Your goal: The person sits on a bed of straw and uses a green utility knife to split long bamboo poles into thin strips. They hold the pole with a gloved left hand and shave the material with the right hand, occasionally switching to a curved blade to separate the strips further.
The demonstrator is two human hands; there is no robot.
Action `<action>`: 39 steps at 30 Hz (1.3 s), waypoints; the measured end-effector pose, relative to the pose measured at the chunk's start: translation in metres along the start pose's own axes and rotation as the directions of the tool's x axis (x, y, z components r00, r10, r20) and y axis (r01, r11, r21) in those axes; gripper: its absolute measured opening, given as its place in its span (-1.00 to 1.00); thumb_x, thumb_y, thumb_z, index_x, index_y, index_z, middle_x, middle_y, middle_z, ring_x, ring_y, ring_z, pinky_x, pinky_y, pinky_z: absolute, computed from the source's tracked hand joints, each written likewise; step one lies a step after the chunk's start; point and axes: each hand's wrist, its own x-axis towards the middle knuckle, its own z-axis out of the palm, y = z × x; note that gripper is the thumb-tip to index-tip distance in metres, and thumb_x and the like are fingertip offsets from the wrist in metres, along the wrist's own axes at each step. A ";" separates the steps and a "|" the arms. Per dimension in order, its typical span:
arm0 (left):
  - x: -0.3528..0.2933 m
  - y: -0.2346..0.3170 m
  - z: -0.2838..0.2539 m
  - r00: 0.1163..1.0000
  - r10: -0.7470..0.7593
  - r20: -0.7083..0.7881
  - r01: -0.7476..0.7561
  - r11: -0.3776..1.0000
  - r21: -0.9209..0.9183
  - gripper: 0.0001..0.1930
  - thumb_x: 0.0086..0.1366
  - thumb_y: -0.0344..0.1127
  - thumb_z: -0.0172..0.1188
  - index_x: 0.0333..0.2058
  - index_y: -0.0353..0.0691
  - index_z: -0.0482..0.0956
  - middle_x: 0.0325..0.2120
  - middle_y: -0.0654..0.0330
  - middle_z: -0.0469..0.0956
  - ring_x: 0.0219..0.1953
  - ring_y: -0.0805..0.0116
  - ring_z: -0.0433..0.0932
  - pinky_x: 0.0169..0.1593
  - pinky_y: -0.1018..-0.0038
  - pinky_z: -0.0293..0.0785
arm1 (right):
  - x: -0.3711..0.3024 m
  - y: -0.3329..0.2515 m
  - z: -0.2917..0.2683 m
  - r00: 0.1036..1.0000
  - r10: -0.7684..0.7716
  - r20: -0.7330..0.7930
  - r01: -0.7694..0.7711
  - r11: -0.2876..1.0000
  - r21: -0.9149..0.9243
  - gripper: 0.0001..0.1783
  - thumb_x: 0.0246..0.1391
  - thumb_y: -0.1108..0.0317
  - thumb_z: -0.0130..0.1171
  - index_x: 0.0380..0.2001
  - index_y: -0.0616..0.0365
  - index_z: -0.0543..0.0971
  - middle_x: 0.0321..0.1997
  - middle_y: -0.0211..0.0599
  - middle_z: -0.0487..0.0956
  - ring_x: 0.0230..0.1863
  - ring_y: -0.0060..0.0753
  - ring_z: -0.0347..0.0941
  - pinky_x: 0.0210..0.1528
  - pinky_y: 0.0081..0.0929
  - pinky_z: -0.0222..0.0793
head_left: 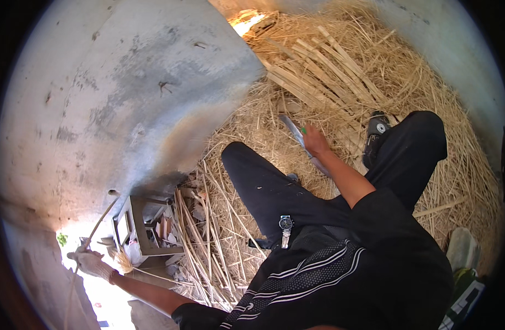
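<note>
My left hand [91, 264], in a pale work glove, reaches out at the lower left. Its fingers are closed around a long thin strip [102, 220], which looks like bamboo and slants along the wall. In front of my lap, my right hand [315, 141] is bare and closed on a long metal-bladed knife [292, 130]. A bit of green shows beside its fingers; the grip itself is mostly hidden. Beyond that hand, several split bamboo slats [332, 69] lie side by side on a thick layer of shavings [241, 124].
A grey wall [120, 82] rises at my left. At its foot stands an upturned-looking wooden frame [136, 225] with scraps inside. Several long thin strips [211, 247] lie beside my left leg. A wristwatch [285, 223] rests at my lap. Bright light enters at lower left.
</note>
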 end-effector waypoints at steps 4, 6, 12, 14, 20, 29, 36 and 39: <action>-0.058 0.048 0.079 0.746 0.261 0.613 0.149 0.832 -0.535 -0.40 0.44 0.33 -0.30 -0.63 0.02 0.13 -0.78 0.35 0.15 -0.74 0.52 0.06 -0.67 0.51 0.09 | 0.002 -0.027 0.034 0.866 -0.111 0.487 0.136 0.991 -0.016 -0.63 0.25 0.24 -0.09 -0.15 0.34 0.55 -0.26 0.19 0.59 -0.14 0.20 0.54 -0.03 0.00 0.46; -0.097 0.054 0.139 0.569 0.281 0.773 0.361 0.759 -0.542 -0.40 0.44 0.33 -0.29 -0.59 -0.01 0.22 -0.74 0.33 0.20 -0.73 0.48 0.12 -0.63 0.47 0.16 | -0.016 -0.021 0.055 0.791 -0.014 0.612 0.054 0.997 -0.048 -0.64 0.21 0.23 0.00 -0.19 0.35 0.57 -0.27 0.20 0.60 -0.17 0.24 0.55 -0.01 -0.02 0.46; -0.245 0.064 0.291 0.038 0.479 0.877 0.278 0.838 -0.469 -0.45 0.46 0.24 -0.22 -0.36 -0.14 0.43 -0.56 0.25 0.41 -0.50 0.39 0.43 -0.31 0.39 0.48 | -0.054 0.025 0.043 0.756 0.153 0.637 0.041 0.959 -0.279 -0.71 0.09 0.35 0.08 -0.17 0.29 0.59 -0.18 0.08 0.64 -0.09 0.07 0.60 -0.02 -0.13 0.52; -0.276 0.058 0.334 -0.095 0.482 0.871 0.261 0.856 -0.445 -0.46 0.45 0.22 -0.14 -0.38 -0.18 0.45 -0.55 0.28 0.41 -0.49 0.46 0.44 -0.33 0.44 0.50 | -0.056 0.044 0.040 0.786 0.309 0.535 -0.195 0.946 -0.260 -0.71 0.07 0.39 0.08 -0.15 0.27 0.58 -0.14 0.05 0.63 -0.07 0.01 0.60 -0.03 -0.15 0.53; -0.346 0.038 0.423 -0.243 0.452 0.858 0.210 0.888 -0.409 -0.46 0.44 0.20 -0.08 -0.43 -0.21 0.44 -0.49 0.24 0.46 -0.51 0.45 0.49 -0.39 0.46 0.54 | -0.070 0.076 0.064 0.817 0.375 0.438 -0.238 0.911 -0.337 -0.59 0.03 0.39 0.13 -0.02 0.26 0.46 -0.11 0.02 0.63 -0.09 -0.01 0.61 -0.04 -0.15 0.53; -0.361 0.061 0.450 -0.067 0.375 0.925 0.240 0.906 -0.349 -0.37 0.41 0.25 -0.05 -0.60 -0.21 0.41 -0.75 0.28 0.34 -0.67 0.49 0.38 -0.56 0.48 0.34 | -0.051 0.016 0.002 0.755 0.451 0.477 -0.441 0.886 -0.140 -0.49 0.07 0.21 0.07 0.08 0.17 0.37 -0.14 0.07 0.62 -0.10 0.14 0.57 -0.06 0.03 0.44; -0.363 0.064 0.468 -0.056 0.380 0.923 0.141 0.918 -0.370 -0.37 0.41 0.26 -0.07 -0.60 -0.20 0.40 -0.75 0.26 0.35 -0.65 0.43 0.41 -0.49 0.44 0.36 | -0.030 -0.027 -0.066 0.828 0.355 0.435 -0.490 0.835 0.252 -0.49 0.15 -0.03 0.09 -0.31 0.32 0.55 -0.48 0.07 0.57 -0.42 0.04 0.55 -0.31 -0.09 0.37; -0.369 0.064 0.472 -0.061 0.342 0.938 0.090 0.938 -0.336 -0.30 0.36 0.34 -0.08 -0.62 -0.24 0.46 -0.76 0.20 0.40 -0.61 0.39 0.43 -0.41 0.40 0.37 | -0.058 -0.035 -0.074 0.913 0.236 0.334 -0.368 0.830 0.419 -0.51 0.13 -0.02 0.14 -0.36 0.32 0.55 -0.50 0.02 0.56 -0.42 0.04 0.54 -0.29 -0.10 0.35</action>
